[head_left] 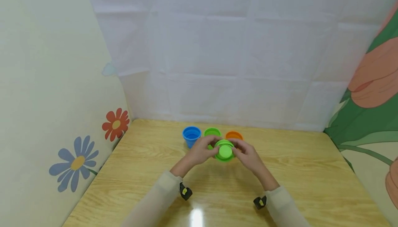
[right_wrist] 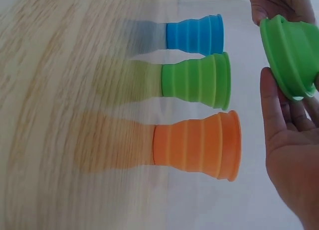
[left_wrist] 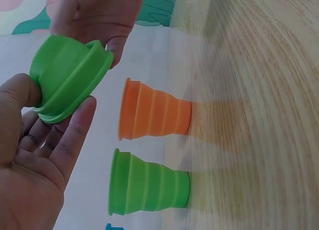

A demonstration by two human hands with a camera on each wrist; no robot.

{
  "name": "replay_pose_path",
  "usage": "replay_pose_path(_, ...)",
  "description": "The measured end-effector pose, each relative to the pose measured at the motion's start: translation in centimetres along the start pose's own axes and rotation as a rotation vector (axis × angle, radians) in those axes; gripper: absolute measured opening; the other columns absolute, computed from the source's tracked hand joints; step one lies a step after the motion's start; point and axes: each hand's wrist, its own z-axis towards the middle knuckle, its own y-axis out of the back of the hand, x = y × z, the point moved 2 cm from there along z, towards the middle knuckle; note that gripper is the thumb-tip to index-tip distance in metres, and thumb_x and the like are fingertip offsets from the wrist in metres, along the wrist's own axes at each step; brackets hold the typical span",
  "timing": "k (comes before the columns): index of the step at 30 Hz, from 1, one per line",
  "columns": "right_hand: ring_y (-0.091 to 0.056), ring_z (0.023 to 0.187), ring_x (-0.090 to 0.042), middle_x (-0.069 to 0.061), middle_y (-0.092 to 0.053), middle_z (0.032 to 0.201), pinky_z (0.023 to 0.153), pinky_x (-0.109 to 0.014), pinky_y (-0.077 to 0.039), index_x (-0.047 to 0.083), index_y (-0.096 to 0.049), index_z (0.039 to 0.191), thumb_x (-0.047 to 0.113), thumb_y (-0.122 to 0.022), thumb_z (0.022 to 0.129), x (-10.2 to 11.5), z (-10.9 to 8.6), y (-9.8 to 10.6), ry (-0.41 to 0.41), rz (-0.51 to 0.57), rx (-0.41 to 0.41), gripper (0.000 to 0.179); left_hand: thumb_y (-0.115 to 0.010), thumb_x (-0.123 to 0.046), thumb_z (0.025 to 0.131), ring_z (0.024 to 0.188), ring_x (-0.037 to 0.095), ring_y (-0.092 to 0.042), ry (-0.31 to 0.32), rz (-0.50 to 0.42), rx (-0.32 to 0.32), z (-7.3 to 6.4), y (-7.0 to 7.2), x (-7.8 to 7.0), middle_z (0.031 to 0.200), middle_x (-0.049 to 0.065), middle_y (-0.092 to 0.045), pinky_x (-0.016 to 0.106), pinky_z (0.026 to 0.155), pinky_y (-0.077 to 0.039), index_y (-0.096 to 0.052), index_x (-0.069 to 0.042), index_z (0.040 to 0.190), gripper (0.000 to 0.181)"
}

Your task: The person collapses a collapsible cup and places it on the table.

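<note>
Both hands hold a green collapsible cup [head_left: 225,151] in the air above the table, partly folded, with its base turned toward the head camera. My left hand [head_left: 202,150] grips its left side, thumb on the near face and fingers behind the rim. On the opposite side my right hand [head_left: 248,155] grips it in the same way. Behind the hands stand three extended collapsible cups in a row: a blue cup [head_left: 191,135], another green cup [left_wrist: 149,184] and an orange cup [right_wrist: 197,145]. In the head view the hands partly cover the standing green and orange cups.
The wooden table [head_left: 149,199] reaches back to a white cloth [head_left: 199,61]. A flower-painted wall [head_left: 46,99] borders it on the left, and another floral panel [head_left: 373,116] on the right. Dark cameras are strapped to both wrists.
</note>
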Motion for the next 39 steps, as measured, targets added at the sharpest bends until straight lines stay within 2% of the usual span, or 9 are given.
replay_pose_path(3, -0.056, 0.102, -0.022, -0.019, -0.057, 0.116, 0.081, -0.038, -0.054, 0.000, -0.049, 0.130, 0.007, -0.049, 0.097, 0.0, 0.0, 0.1, -0.005, 0.026, 0.032, 0.034, -0.057, -0.016, 0.093, 0.080, 0.014, -0.059, 0.011, -0.017, 0.000, 0.0, 0.0, 0.2, 0.094, -0.002, -0.063, 0.027, 0.057, -0.056, -0.059, -0.016, 0.119, 0.026)
replay_pose_path(6, -0.056, 0.099, -0.023, -0.017, -0.059, 0.111, 0.079, -0.043, -0.054, 0.001, -0.051, 0.128, 0.007, -0.052, 0.095, 0.1, 0.0, 0.2, -0.001, -0.019, 0.020, 0.033, -0.057, -0.021, 0.094, 0.080, 0.016, -0.059, 0.032, -0.039, 0.021, 0.1, 0.1, 0.5, 0.094, 0.000, -0.062, 0.032, 0.060, -0.057, -0.059, -0.018, 0.119, 0.025)
replay_pose_path(12, -0.056, 0.096, -0.018, -0.014, -0.060, 0.109, 0.078, -0.033, -0.055, 0.001, -0.055, 0.124, 0.004, -0.054, 0.094, 0.3, 0.0, 0.0, 0.044, -0.099, -0.022, 0.031, -0.060, -0.036, 0.091, 0.081, 0.017, -0.059, 0.077, -0.056, 0.071, 0.1, 0.1, 0.4, 0.095, 0.001, -0.061, 0.042, 0.066, -0.057, -0.058, -0.021, 0.121, 0.034)
replay_pose_path(19, -0.057, 0.097, -0.021, -0.015, -0.061, 0.108, 0.078, -0.026, -0.054, -0.002, -0.055, 0.124, 0.003, -0.054, 0.093, 0.9, 0.0, -0.2, 0.098, -0.152, -0.040, 0.031, -0.059, -0.046, 0.088, 0.082, 0.012, -0.058, 0.077, 0.057, 0.091, 0.0, 0.2, -0.2, 0.092, -0.006, -0.061, 0.033, 0.066, -0.055, -0.056, -0.020, 0.124, 0.044)
replay_pose_path(24, -0.058, 0.100, -0.019, -0.017, -0.058, 0.113, 0.081, -0.027, -0.054, -0.001, -0.051, 0.128, 0.008, -0.052, 0.095, 0.1, -0.1, -0.2, 0.019, -0.038, -0.041, 0.035, -0.058, -0.046, 0.089, 0.083, 0.011, -0.056, 0.081, 0.097, 0.051, -0.1, 0.4, -0.2, 0.094, -0.008, -0.060, 0.029, 0.066, -0.050, -0.057, -0.020, 0.121, 0.042)
replay_pose_path(27, -0.059, 0.098, -0.015, -0.019, -0.056, 0.115, 0.084, -0.036, -0.054, -0.001, -0.048, 0.130, 0.009, -0.050, 0.096, -1.4, 0.0, -0.1, -0.039, 0.084, -0.026, 0.035, -0.058, -0.043, 0.090, 0.084, 0.012, -0.055, 0.089, 0.074, 0.031, -0.1, 0.4, -0.1, 0.096, -0.007, -0.060, 0.029, 0.066, -0.050, -0.056, -0.019, 0.121, 0.040)
replay_pose_path(30, -0.060, 0.094, -0.013, -0.020, -0.056, 0.112, 0.085, -0.046, -0.052, -0.001, -0.049, 0.129, 0.009, -0.051, 0.096, -2.7, 0.2, -0.2, -0.065, 0.129, -0.028, 0.034, -0.058, -0.040, 0.090, 0.084, 0.012, -0.056, 0.076, 0.065, 0.023, -0.1, 0.3, 0.0, 0.096, -0.007, -0.060, 0.028, 0.067, -0.051, -0.056, -0.018, 0.120, 0.037)
replay_pose_path(33, -0.060, 0.092, -0.013, -0.017, -0.059, 0.108, 0.084, -0.048, -0.051, 0.002, -0.053, 0.126, 0.013, -0.054, 0.095, -3.2, 0.3, -0.3, -0.062, 0.090, -0.066, 0.033, -0.058, -0.039, 0.091, 0.082, 0.012, -0.056, 0.067, 0.060, 0.027, -0.1, 0.3, 0.0, 0.095, -0.006, -0.060, 0.028, 0.066, -0.050, -0.057, -0.018, 0.118, 0.035)
replay_pose_path(39, -0.059, 0.090, -0.015, -0.009, -0.063, 0.100, 0.077, -0.030, -0.055, 0.008, -0.061, 0.119, 0.022, -0.059, 0.092, -2.7, 0.4, -0.2, 0.020, -0.072, -0.105, 0.029, -0.058, -0.044, 0.090, 0.080, 0.013, -0.056, 0.081, 0.057, 0.040, -0.1, 0.3, -0.1, 0.093, -0.006, -0.061, 0.028, 0.064, -0.049, -0.059, -0.019, 0.116, 0.036)
